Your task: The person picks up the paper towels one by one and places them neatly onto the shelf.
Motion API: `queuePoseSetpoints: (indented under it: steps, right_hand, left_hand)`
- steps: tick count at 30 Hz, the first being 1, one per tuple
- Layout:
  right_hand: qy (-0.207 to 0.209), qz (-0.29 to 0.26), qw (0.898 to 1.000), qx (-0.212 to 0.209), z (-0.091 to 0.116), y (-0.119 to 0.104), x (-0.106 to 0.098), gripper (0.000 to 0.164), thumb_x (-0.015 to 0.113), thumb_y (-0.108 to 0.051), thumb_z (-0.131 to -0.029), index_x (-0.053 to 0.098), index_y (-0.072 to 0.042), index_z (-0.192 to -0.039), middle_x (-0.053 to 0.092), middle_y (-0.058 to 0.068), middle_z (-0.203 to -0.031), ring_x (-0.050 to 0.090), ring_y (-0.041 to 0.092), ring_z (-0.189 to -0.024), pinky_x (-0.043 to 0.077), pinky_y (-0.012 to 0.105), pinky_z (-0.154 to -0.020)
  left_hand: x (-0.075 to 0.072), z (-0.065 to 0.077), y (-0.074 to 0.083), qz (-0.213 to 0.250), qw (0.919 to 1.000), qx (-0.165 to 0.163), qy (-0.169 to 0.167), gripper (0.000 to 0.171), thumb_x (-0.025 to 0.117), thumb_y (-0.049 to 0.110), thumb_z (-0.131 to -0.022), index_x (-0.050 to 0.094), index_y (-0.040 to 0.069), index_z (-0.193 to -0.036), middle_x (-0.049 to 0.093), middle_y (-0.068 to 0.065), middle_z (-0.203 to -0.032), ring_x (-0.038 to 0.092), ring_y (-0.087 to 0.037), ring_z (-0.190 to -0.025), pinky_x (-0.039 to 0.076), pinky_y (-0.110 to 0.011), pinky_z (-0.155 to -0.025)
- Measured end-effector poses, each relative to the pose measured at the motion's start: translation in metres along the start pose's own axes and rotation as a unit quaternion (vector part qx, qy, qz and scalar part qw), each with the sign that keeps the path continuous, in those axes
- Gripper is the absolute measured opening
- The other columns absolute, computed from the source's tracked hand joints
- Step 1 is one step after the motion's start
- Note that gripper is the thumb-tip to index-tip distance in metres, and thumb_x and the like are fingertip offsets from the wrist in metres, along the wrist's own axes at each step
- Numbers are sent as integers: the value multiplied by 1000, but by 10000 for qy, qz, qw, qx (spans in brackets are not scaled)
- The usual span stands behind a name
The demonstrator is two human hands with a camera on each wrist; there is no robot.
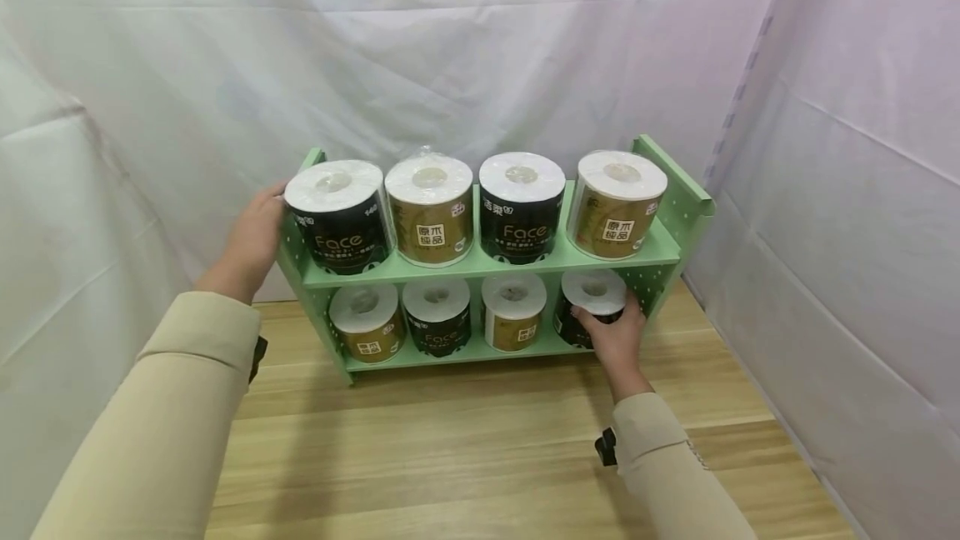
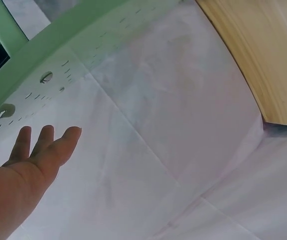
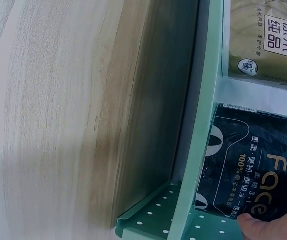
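A green two-tier shelf rack [image 1: 681, 190] carries several toilet paper rolls in clear wrap, some black and some gold. At the right end of the lower tier, my right hand [image 1: 618, 342] grips a black toilet paper roll [image 1: 567, 323], its thumb across the front. The right wrist view shows the thumb [image 3: 268, 227] against the black wrapper marked "Face". My left hand [image 1: 253, 233] is at the rack's left side panel, beside the black roll [image 1: 337, 232] on the upper tier. Its fingers look loosely extended in the left wrist view; whether they touch the panel, I cannot tell.
The rack stands on a wood-grain table [image 1: 450, 448]. White cloth [image 1: 480, 48] hangs behind it and along both sides. Next to the held roll sits a gold roll [image 1: 513, 332], and the perforated right side panel [image 3: 156, 212] is close on its other side.
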State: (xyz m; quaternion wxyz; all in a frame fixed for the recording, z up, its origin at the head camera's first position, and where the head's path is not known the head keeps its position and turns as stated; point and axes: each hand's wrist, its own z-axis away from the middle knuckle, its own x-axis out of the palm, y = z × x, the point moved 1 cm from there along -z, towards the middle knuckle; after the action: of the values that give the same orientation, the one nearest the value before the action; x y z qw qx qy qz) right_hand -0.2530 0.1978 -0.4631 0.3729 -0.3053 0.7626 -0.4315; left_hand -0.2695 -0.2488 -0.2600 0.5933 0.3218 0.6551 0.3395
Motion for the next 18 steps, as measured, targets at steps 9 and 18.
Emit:
queuePoseSetpoints:
  steps: [9,18]
  right_hand:
    - [-37,89,9999,49,0,0,-1,80,85,-14,-71,44,5,-137,50,27,-130,45,39,-122,34,50,-107]
    - [-106,139,9998,58,0,-1,-2,79,84,-15,-71,45,5,-136,50,27,-128,45,39,-121,35,50,-105]
  left_hand:
    - [1,0,-1,417,9991,-90,-53,56,12,34,-103,11,15,-156,4,-13,-162,11,-42,-144,21,-63,-111]
    - [-2,0,-3,991,9938,-342,-357,56,15,39,-104,9,20,-156,0,-11,-162,27,-47,-137,33,-61,-106]
